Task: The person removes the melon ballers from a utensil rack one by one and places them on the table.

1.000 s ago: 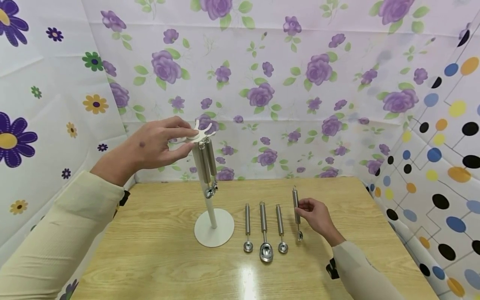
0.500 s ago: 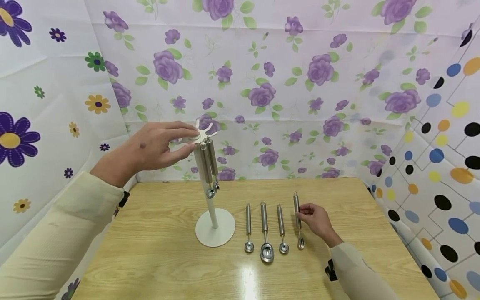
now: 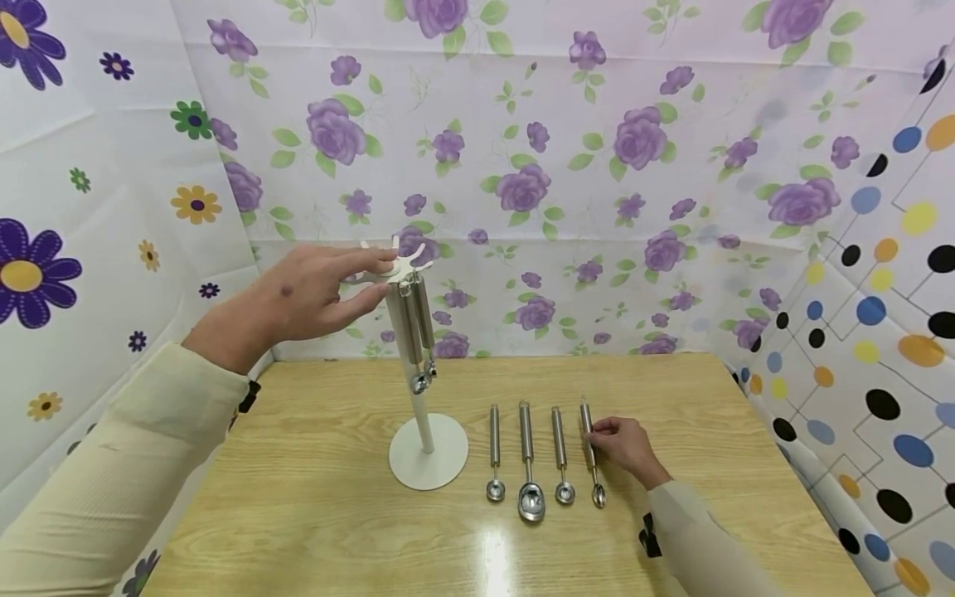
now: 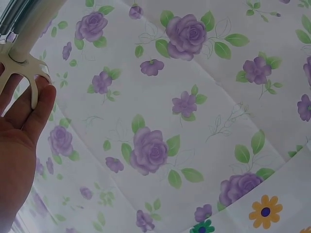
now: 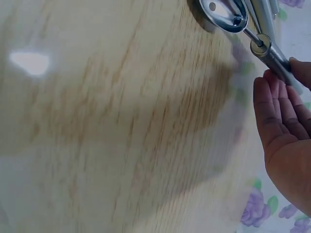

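My left hand holds the hooked top of a white utensil stand, thumb below and fingers over it. In the left wrist view, its fingertips lie among the curved hooks. Two steel-handled scoops hang from the stand. At the right, my right hand pinches the handle of a steel melon baller between thumb and fingertips. The right wrist view shows its bowl with a small hole, close over the wood. Left of it lie a melon baller, a larger ice cream scoop and another melon baller.
The tools lie in a row on a wooden table, right of the stand's round base. Floral cloth rises behind the table, with patterned cloths at both sides. Light glares off the table near its front.
My right hand has lowered the melon baller toward the table and drawn it slightly nearer, lining it up beside the row. The left hand keeps its hold on the stand.
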A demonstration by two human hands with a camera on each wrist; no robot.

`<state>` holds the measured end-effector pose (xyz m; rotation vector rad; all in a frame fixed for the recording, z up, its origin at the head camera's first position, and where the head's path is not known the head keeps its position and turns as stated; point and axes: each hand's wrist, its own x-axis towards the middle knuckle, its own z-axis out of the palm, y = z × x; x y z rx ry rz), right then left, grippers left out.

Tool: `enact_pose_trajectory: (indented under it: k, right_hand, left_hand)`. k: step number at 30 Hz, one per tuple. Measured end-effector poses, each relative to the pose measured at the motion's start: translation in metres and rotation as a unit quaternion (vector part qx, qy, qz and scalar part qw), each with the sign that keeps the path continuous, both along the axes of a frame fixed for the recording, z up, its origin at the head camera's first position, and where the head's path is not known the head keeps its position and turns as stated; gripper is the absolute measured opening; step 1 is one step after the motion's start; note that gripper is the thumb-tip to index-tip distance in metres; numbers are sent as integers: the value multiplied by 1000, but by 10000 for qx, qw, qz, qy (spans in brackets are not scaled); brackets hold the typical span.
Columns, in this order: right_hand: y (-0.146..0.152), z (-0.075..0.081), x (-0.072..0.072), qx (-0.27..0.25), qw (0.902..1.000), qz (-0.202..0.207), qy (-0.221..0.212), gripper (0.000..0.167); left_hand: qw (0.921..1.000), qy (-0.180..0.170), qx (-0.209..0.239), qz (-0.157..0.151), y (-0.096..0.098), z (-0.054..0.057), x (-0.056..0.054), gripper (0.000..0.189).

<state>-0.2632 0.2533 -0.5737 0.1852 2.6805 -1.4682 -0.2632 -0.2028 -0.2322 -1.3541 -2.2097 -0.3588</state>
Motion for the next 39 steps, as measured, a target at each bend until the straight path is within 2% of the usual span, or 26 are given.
enact_pose_trajectory:
  k: [10, 16, 23, 31, 35, 39]
  right_hand:
    - [-4, -6, -2, 322, 9994, 45, -140, 20]
    - [-5, -6, -3, 402, 9991, 2, -115, 19]
    - [-8, -5, -5, 677, 9976, 40, -166, 23]
    - [-13, -2, -4, 951, 9952, 83, -212, 22]
    - [-13, 2, -3, 1057, 9940, 170, -207, 25]
    - [-9, 15, -4, 1067, 9935, 322, -236, 31]
  left_hand:
    - [9999, -60, -29, 132, 1, -1, 1, 37]
    - [9998, -173, -78, 112, 1, -2, 1, 30]
    - [9999, -120, 47, 60, 0, -3, 2, 28]
    - [9996, 95, 217, -140, 0, -7, -1, 51]
    - [9997, 42, 227, -117, 0, -6, -1, 44]
    - [9998, -37, 172, -23, 0, -4, 1, 35]
